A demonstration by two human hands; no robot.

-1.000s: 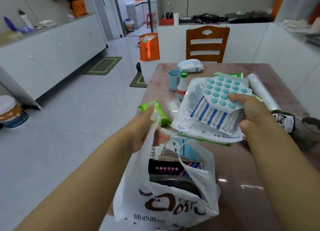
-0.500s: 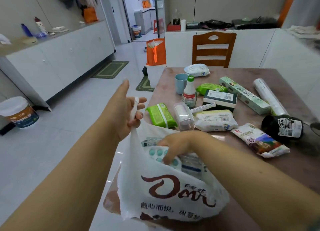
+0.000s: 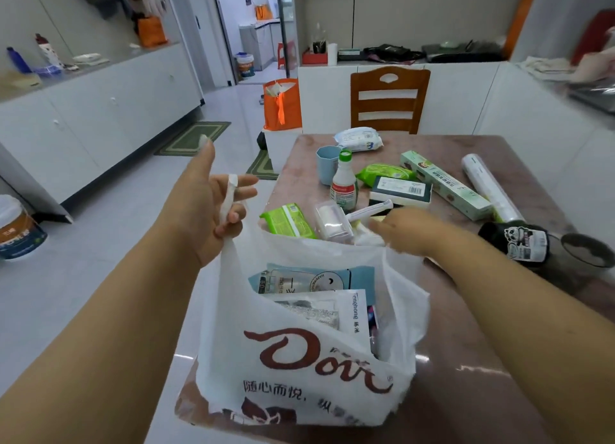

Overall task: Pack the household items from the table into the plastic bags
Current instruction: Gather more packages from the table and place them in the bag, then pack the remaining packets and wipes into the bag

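White bag [image 3: 299, 360] with brown lettering; green packet [image 3: 288, 221]

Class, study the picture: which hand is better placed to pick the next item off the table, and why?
The right hand. It holds nothing I can see and hovers beside the white pack and green pack. The left hand has the bag handle looped over its fingers, keeping it open.

Left hand [image 3: 206, 207]: raised, palm toward me, thumb straight up, forearm running in from lower left. Bag handle [image 3: 229, 197] looped over my fingers, lower fingers curled round it, index roughly straight. Right hand [image 3: 404, 225]: palm down, fingers pointing left, blurred; can't tell if touching anything, nothing visibly gripped. Right forearm comes in from lower right corner, elbow out of view.
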